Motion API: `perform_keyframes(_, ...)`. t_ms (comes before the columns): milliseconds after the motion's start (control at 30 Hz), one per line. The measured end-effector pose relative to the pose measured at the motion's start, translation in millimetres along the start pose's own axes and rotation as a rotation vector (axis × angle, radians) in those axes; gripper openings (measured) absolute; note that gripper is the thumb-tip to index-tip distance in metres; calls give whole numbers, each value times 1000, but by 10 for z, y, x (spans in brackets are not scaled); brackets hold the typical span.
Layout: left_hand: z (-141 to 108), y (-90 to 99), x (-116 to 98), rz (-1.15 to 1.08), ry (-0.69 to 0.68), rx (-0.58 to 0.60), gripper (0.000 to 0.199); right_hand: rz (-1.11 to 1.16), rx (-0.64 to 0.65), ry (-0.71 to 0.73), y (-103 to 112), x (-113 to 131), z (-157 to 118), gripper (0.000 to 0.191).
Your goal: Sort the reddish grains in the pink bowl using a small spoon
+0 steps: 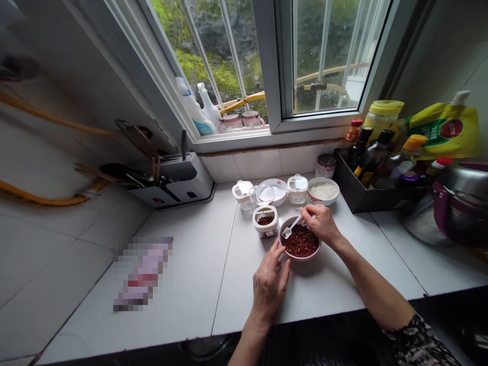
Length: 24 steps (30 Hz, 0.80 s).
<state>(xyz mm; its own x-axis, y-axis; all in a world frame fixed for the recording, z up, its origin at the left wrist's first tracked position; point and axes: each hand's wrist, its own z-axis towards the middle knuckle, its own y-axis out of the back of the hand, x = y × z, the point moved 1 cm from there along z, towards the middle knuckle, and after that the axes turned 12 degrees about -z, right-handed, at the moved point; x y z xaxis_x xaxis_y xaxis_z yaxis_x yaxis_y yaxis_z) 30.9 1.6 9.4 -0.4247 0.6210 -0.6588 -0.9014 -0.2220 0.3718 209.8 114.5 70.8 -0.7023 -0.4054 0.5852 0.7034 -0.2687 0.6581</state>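
Note:
A bowl (pixel 301 258) of dark red peppercorn-like bits sits near the middle of the white counter. My right hand (pixel 319 221) pinches the handle of a small white spoon (pixel 288 232), whose head is over the bits at the bowl's left side. Against the bowl's left rim rests my left hand (pixel 271 277), its fingers apart and holding nothing. Just left of the bowl stands a white-rimmed jar (pixel 265 231) with similar red bits inside. Behind are two more lidded jars (pixel 297 193), a dish of white powder (pixel 275 190) and a bowl of pale contents (pixel 323 190).
At the right, a black box (pixel 369 200) holds bottles, beside a metal pot (pixel 423 218). A utensil holder (pixel 183 185) stands back left. A blurred pinkish item (pixel 147 272) lies on the left counter (pixel 190 264). A window is behind.

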Motion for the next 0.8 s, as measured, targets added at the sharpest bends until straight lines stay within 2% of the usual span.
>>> perform_keyframes(167, 2, 0, 3, 50, -43, 0, 32, 293, 13, -207, 11, -58, 38, 51)
perform_keyframes(367, 1, 1, 3, 62, -38, 5, 32, 343, -151, -213, -48, 78, 47, 51)
perform_keyframes(433, -1, -1, 3, 62, -43, 5, 32, 269, -196, -160, -77, 169, 33, 47)
perform_keyframes(533, -5, -7, 1, 65, -59, 2, 33, 74, -267, 34, -101, 290, 6, 41)
perform_keyframes(667, -7, -12, -1, 76, -57, 2, 33, -137, -169, 315, -112, 375, -32, 31)
perform_keyframes(733, -7, -10, 0, 76, -50, 5, 32, -176, -130, 368, -101, 385, -44, 29)
perform_keyframes(800, -6, -6, 3, 77, -50, 7, 32, -165, -161, 366, -67, 373, -45, 28)
